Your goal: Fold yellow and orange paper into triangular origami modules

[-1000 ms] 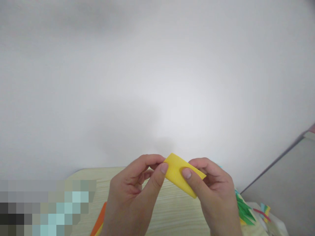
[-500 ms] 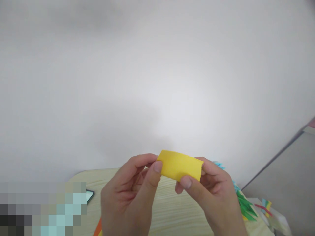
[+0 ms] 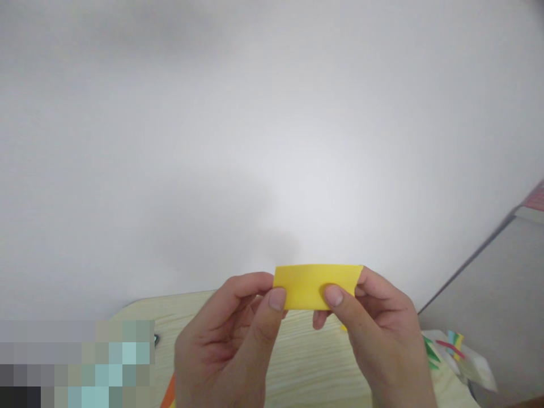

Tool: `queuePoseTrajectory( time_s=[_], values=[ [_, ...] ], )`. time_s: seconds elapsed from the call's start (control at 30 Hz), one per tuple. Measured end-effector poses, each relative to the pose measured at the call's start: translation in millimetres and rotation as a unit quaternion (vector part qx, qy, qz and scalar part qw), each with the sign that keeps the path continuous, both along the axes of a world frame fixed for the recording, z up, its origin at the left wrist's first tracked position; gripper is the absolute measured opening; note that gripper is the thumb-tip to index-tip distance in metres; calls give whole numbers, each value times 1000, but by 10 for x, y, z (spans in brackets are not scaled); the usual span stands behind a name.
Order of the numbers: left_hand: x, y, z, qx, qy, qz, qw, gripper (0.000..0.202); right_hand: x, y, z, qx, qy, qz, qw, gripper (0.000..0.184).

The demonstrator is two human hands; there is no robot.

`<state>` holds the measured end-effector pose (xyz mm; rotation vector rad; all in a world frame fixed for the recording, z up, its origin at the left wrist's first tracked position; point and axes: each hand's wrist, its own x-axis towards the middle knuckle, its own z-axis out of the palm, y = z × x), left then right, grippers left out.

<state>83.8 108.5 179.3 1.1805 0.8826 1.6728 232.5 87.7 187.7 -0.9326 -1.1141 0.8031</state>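
Yellow paper [image 3: 301, 283], slanting down to the right a second ago, now stretches nearly level above the wood-grain tabletop [image 3: 306, 362]. The left hand [image 3: 225, 340] clamps its left end between thumb and fingers; the right hand [image 3: 382, 331] pinches it towards the right, thumb in front. Levelled, the piece seems evenly supported for handling.

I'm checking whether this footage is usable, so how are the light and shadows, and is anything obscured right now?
Head view: the pale wall is brightest above the yellow paper; head view: a soft-edged grey shadow lies left of that glow; head view: coarse pixel blocks hide the lower-left corner.
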Motion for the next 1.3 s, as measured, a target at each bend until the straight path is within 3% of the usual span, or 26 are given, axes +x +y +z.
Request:
queuePoseTrajectory(
  time_s=[1.3],
  values=[
    [0, 4, 29, -3, -4, -4, 1000, 19, 2, -4, -3, 12, 1, -5, 1000, 10]
  ],
)
